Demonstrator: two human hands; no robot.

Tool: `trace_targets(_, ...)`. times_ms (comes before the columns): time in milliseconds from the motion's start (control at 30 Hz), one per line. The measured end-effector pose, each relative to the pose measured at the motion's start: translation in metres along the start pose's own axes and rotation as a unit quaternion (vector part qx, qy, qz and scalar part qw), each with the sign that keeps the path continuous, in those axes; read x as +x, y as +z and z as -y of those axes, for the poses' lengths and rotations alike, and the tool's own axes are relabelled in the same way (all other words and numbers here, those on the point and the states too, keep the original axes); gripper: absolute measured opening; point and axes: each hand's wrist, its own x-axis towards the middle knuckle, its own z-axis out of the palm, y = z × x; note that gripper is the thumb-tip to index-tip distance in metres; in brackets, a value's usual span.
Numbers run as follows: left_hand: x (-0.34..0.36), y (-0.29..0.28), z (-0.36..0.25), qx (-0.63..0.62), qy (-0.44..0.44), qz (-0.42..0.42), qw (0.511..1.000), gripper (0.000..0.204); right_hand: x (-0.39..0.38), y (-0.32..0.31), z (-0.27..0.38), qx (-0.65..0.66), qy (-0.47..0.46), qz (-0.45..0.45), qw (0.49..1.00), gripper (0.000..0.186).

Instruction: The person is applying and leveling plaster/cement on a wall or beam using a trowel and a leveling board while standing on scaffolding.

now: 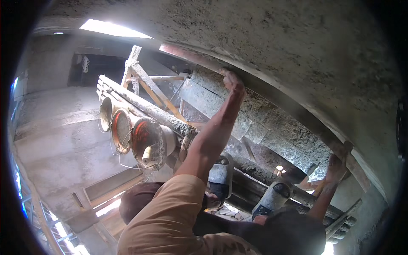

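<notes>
A long wooden straightedge (293, 111) lies along the rough grey plastered wall (314, 55), running from upper middle to lower right. My left hand (233, 80) is closed on its edge toward the upper end, with that arm stretched far out in a tan sleeve. Lower down at the right, my right hand (335, 169) is closed round the board near a short wooden crosspiece (347, 148). Some fingers of both hands are hidden behind the board or lost in shadow. The wall has pitted patches beside smoother ones.
Mortar-smeared buckets (122, 131) sit at the left beside a bundle of poles (142, 102). A roller-like pale handle (146, 154) shows at the nearest bucket. My sandaled feet (220, 174) stand on scaffold poles (246, 187) with gaps between them. A crusted timber trestle (146, 78) rises behind.
</notes>
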Motion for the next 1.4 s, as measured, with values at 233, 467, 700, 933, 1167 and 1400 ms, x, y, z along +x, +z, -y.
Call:
trace_targets(233,0.041,0.036,0.017,-0.019,0.002,-0.03,0.999,0.092,0.04,0.032,-0.01,-0.025,-0.036,0.14,0.989,0.052)
trace_targets(467,0.096,0.0,-0.057,-0.112,0.206,0.084,0.968,0.083,0.033,0.1,-0.04,-0.035,-0.062,0.101,0.992,0.056)
trace_targets(700,0.089,-0.03,-0.225,-0.097,0.237,0.205,0.945,0.054,-0.027,0.227,-0.063,-0.031,-0.001,0.059,0.998,0.049)
trace_targets(933,0.067,-0.021,-0.141,-0.115,0.256,0.225,0.933,0.057,-0.013,0.154,-0.03,-0.498,-0.299,0.123,0.805,0.039)
trace_targets(1167,-0.033,0.039,0.004,0.026,0.083,0.014,0.996,0.082,0.043,-0.011,0.052,-0.569,-0.309,0.092,0.757,0.05)
trace_targets(1400,-0.004,0.017,-0.072,-0.079,0.126,0.073,0.986,0.057,-0.007,0.104,0.0,-0.165,-0.172,0.012,0.971,0.046)
